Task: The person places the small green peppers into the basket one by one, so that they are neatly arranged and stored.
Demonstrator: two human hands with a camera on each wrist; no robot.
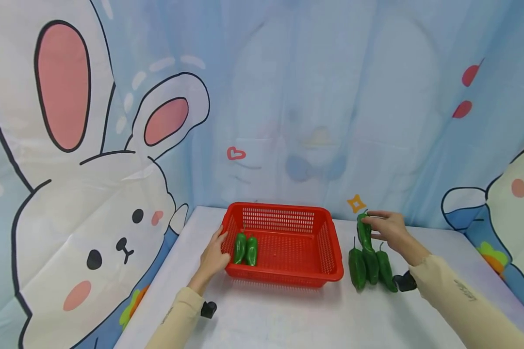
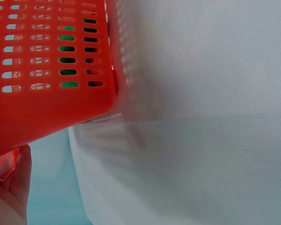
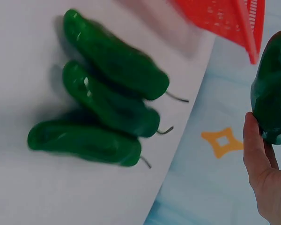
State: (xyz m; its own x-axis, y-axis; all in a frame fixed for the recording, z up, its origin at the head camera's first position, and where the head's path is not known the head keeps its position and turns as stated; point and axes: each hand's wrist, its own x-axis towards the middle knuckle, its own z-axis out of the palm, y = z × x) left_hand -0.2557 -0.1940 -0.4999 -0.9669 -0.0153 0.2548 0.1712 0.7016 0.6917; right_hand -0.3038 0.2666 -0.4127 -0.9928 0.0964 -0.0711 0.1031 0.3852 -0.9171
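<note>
A red plastic basket [image 1: 284, 277] with slotted walls stands on the table, and two green peppers [image 1: 251, 251] lie side by side at its left end. My left hand [image 1: 214, 254] grips the basket's left rim, as the left wrist view also shows. Raised above the table to the right of the basket, a green pepper [image 3: 271, 89] is held between the thumb and fingers of my right hand [image 1: 388, 230]. Below it, three more green peppers [image 3: 114, 54] rest in a row on the table, their thin stems pointing toward the back.
A white cloth covers the table [image 1: 288, 315]. Behind it hangs a light blue curtain [image 1: 266, 121] printed with a large rabbit at left, another figure at right and a small orange star. Small dark devices [image 1: 208, 309] sit at both wrists.
</note>
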